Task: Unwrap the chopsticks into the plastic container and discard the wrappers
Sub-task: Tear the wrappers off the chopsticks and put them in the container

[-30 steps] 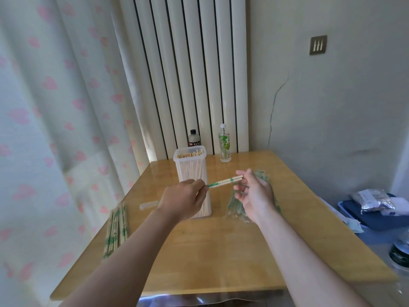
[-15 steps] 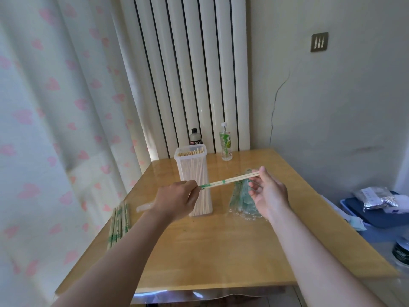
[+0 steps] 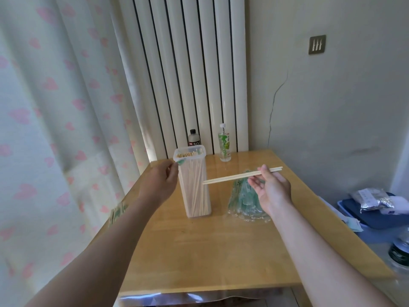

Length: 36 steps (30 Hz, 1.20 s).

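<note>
**A lived-in corner of a home**

We take this for a domestic room. A sheer white curtain printed with pink hearts (image 3: 44,111) hangs beside a tall white ribbed radiator (image 3: 190,74), and a honey-coloured wooden table (image 3: 210,251) stands in the corner by a pale plastered wall (image 3: 332,120) with a thin crack. A clear green-labelled drink bottle (image 3: 225,147) stands at the table's back edge.

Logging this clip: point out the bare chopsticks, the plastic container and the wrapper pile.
bare chopsticks (image 3: 232,177), head view, mid-shaft
plastic container (image 3: 195,191), head view, front wall
wrapper pile (image 3: 243,204), head view, middle of the heap
</note>
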{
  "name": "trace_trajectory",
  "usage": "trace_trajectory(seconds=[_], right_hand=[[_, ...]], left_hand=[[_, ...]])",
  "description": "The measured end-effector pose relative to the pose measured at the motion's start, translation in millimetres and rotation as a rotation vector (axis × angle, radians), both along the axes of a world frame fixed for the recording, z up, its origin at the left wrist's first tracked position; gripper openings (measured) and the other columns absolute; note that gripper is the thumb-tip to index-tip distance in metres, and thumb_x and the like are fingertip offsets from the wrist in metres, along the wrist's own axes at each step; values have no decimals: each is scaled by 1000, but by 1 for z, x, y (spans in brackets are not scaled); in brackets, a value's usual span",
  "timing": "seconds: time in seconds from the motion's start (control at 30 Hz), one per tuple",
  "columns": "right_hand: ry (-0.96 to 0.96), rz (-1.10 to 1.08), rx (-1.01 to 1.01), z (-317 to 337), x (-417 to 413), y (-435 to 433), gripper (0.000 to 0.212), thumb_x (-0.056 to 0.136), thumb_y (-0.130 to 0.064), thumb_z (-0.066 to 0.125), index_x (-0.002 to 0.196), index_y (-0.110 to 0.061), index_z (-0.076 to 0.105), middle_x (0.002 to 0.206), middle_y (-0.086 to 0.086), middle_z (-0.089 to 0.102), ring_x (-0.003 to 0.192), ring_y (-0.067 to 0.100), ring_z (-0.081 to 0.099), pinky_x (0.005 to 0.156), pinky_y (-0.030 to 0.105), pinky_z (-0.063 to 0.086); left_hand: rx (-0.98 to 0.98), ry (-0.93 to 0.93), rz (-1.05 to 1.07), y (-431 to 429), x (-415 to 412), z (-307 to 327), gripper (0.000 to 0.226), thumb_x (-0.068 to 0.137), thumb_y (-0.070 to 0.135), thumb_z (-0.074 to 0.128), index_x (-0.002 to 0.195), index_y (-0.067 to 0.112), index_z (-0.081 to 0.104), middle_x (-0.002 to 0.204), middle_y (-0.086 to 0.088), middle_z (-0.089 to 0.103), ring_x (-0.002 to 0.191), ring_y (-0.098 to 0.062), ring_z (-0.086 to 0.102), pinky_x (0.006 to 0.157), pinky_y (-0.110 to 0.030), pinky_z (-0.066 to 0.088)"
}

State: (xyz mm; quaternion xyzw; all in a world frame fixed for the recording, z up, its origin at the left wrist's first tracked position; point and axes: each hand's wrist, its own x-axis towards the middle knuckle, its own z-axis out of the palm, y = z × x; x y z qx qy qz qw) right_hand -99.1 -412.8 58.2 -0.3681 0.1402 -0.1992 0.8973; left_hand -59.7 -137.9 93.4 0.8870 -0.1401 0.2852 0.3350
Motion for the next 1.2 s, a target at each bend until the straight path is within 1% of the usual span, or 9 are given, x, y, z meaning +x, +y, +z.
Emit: trace_trajectory(seconds=[0.2,0.37,0.47,0.63,0.8,0.87,0.93,1.03,1.2], right_hand=[[-102,-83,-364,53,18,14,14,100,-11,64,108,1,63,89,11,70,76,23,73,70,33,63],[-281,-265,-806,115,40,40,36,99,-10,65,129,-13,45,84,5,73,64,25,74,66,36,64],[-345,-331,-985,137,61,58,51,97,-11,66,142,-17,42,84,7,73,63,23,73,63,36,63],[-373,-355,-1211,145,93,87,48,96,-17,67,139,-26,47,81,2,69,71,20,71,71,47,62],[-357,-225,-1412,126,109,109,29,102,-16,59,131,-17,57,85,7,69,70,18,69,64,34,60],[-340,-179,-1523,114,113,115,15,104,-15,53,99,-10,66,74,7,64,68,24,66,62,37,55],[-284,-83,-1625,102,121,117,36,104,-12,49,70,-6,56,63,7,53,63,26,61,62,37,48],[-97,175,-1830,92,131,121,32,101,-9,50,80,12,62,71,6,53,55,10,53,64,40,47],[79,432,-1948,100,144,134,25,99,-17,58,108,-1,75,114,20,72,98,35,69,85,44,59]], left_hand=[[-369,136,-31,-8,6,17,31,101,34,46,84,13,61,65,0,52,60,-16,45,58,-36,38],[-605,191,-97,-7,17,29,29,100,35,44,95,12,62,73,-6,55,64,-22,45,59,-38,39],[-685,203,-114,-8,23,33,26,104,27,44,96,11,63,70,-6,55,60,-20,46,54,-34,40],[-714,222,-140,-4,32,35,24,104,26,44,97,14,64,67,-2,55,59,-19,47,56,-35,40],[-707,221,-152,1,35,33,24,106,24,41,99,14,63,70,-4,56,61,-17,49,56,-33,42],[-701,229,-149,3,36,30,24,106,24,40,100,14,62,71,-4,55,61,-16,49,55,-32,42],[-703,231,-147,5,36,26,24,106,24,40,101,14,62,70,-4,55,58,-15,48,52,-29,42],[-706,238,-141,7,36,19,24,106,23,40,100,15,61,69,-4,55,57,-14,48,50,-26,41],[-712,235,-143,8,32,13,21,106,20,41,93,19,58,71,-6,55,60,-17,49,54,-32,41]])
